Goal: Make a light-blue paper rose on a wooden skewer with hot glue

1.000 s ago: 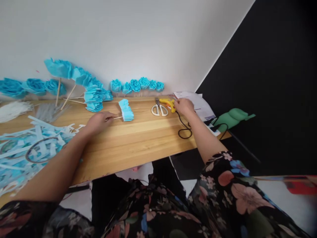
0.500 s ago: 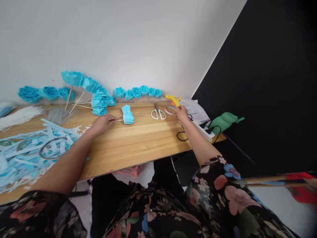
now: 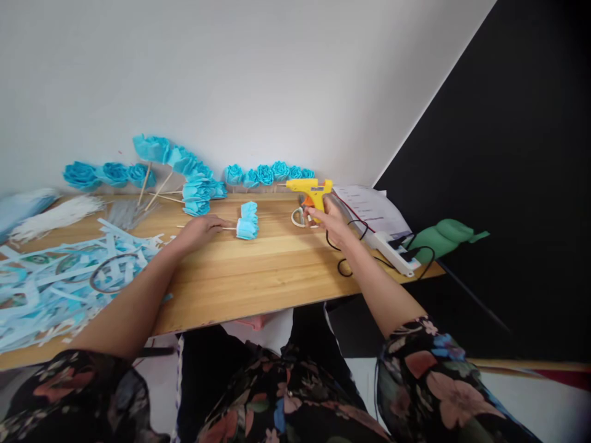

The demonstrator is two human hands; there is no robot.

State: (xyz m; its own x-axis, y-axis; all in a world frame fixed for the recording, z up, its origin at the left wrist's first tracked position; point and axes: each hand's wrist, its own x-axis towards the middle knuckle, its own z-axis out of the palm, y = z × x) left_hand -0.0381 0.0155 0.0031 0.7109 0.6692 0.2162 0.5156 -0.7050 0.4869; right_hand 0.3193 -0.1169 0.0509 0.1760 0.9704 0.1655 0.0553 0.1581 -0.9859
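My left hand (image 3: 202, 232) is closed round the thin stick of a light blue paper flower (image 3: 248, 221), held low over the wooden table with its bloom pointing right. In my right hand (image 3: 333, 223) is a yellow hot glue gun (image 3: 309, 187), raised above the table, its nozzle aimed left. My fingers wrap its handle near the orange trigger. White-handled scissors (image 3: 298, 216) lie just behind and below the gun, partly covered by it and by my fingers.
Finished blue paper flowers (image 3: 265, 174) line the wall. Cut paper strips (image 3: 60, 277) cover the table's left, with white fringe (image 3: 60, 216) behind. At right are a power strip (image 3: 396, 255) with black cables, printed sheets (image 3: 376, 209) and a green bag-like object (image 3: 447, 240). The wooden table (image 3: 231, 283) ends in front of my lap.
My right hand has lifted the glue gun, which was at the back right, and brought it nearer and turned its nozzle left. The left hand still holds the flower; the view has shifted slightly.
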